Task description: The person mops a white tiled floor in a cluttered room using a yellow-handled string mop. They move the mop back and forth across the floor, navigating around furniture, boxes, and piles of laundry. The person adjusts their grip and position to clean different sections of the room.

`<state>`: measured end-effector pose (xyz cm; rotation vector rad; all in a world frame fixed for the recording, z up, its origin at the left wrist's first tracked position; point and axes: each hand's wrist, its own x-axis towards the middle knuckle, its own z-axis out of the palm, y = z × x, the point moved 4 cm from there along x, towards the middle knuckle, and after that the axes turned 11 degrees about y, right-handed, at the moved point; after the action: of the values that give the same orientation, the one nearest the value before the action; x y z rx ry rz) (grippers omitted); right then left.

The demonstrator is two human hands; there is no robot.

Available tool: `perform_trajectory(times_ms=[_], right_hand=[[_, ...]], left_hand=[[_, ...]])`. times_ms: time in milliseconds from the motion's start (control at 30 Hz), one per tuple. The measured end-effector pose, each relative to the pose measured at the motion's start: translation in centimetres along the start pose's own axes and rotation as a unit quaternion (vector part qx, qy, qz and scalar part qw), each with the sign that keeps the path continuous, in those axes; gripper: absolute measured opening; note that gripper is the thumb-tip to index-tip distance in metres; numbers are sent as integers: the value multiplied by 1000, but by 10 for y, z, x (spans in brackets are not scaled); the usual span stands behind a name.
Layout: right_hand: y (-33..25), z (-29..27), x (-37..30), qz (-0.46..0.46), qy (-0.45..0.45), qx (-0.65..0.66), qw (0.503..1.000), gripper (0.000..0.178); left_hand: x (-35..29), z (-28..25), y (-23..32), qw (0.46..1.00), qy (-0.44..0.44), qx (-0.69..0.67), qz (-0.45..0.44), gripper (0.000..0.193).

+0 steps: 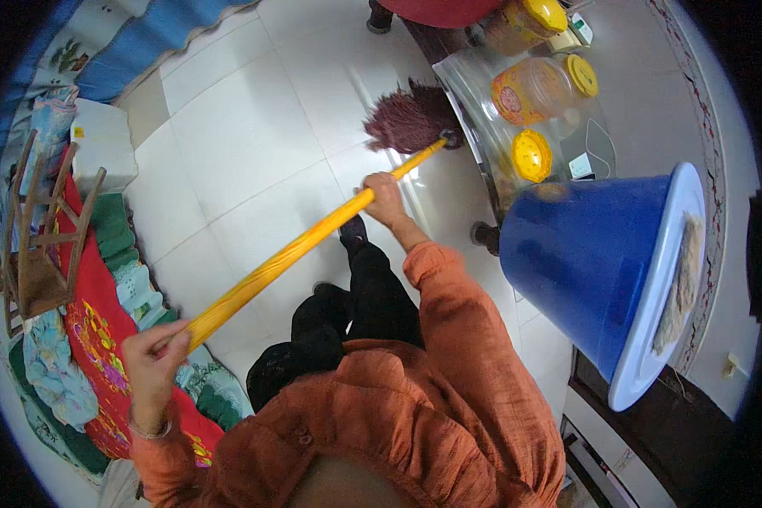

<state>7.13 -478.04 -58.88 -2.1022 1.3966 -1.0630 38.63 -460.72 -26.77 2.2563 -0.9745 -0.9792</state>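
Observation:
A broom with a long yellow handle (279,267) slants across the view from lower left to upper right. Its dark maroon bristle head (408,118) rests on the floor by the low table's edge. My left hand (157,360) is closed round the upper end of the handle, near my left side. Farther down the handle, my right hand (383,200) is wrapped about it, palm and fingers partly hidden. Both orange sleeves reach forward from my body.
At right stands a large blue bucket (588,262) with a pale blue lid. Jars with yellow lids (532,156) sit on the table beyond it. A wooden stool (46,241) rests on a bed with a red cover (102,326) at left. White tiles (237,127) form the floor.

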Motion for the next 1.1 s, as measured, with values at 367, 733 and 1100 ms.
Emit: perform_trajectory(times_ms=[367,733,1100], right_hand=[[-76,-15,-126,71,-70,-47,994,53],[-241,77,-149,-61,-132,138,980,49],[-303,25,-239,-144,-346,218,901,12]], left_hand=[[-97,-54,-17,977,123,38,169,10],[-277,-136,-10,885,329,239,226,6],[-418,-130,-29,885,421,182,79,30]])
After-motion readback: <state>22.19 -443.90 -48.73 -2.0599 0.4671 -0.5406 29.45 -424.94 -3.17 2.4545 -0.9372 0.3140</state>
